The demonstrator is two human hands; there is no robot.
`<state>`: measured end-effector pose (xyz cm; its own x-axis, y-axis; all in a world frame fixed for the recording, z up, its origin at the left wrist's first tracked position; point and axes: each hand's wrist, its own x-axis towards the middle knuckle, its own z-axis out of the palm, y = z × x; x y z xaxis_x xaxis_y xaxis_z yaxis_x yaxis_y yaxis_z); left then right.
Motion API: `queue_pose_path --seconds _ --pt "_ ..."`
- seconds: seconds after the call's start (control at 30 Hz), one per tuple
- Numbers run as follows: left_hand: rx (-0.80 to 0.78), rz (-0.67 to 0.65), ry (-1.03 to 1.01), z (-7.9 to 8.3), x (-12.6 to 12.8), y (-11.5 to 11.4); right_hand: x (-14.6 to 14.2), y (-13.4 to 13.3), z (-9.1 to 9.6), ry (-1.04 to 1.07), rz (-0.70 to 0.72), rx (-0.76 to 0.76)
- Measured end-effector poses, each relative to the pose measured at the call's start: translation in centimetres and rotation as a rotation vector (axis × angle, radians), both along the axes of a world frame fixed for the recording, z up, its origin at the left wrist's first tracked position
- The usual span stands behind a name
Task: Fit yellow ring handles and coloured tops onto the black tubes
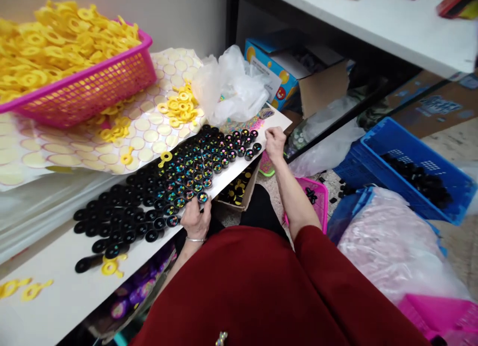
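Observation:
Rows of small black round cups (140,216) cover the narrow white table, many of them with coloured bits inside. My left hand (196,220) is at the table's front edge, its thumb and fingers closed around a black cup with coloured bits (202,197). Over the table's right end, my right hand (275,141) is curled closed; whatever its fingertips may hold is hidden. Near it lies a loose spread of tiny pink and multicoloured bits (257,124), beside a crumpled clear plastic bag (233,84). A yellow ring piece (165,159) rests on the cups.
A pink basket (85,99) heaped with yellow ring pieces stands at the back left on a sheet with printed ovals (151,136). Under the table's edge sits a carton (244,201). To the right are a blue crate (418,152), a pink basket (324,206) and a full plastic sack (396,241).

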<state>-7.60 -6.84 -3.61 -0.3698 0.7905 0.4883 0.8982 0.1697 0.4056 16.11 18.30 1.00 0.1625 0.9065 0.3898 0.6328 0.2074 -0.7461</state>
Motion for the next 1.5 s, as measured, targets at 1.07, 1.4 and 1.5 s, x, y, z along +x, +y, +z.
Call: queue_pose_path --seconds 1.07,1.4,1.5 --pt "-0.04 -0.011 -0.117 -0.3 0.2 -0.1 -10.4 -14.2 0.6 -0.674 0.579 -0.217" --pt "0.001 -0.01 0.022 -0.2 0.1 0.0 -10.8 -13.0 2.1 -0.492 0.396 -0.557" --pt "-0.004 -0.014 0.014 -0.1 0.1 0.0 -10.1 -13.2 1.4 -0.446 0.472 -0.438"
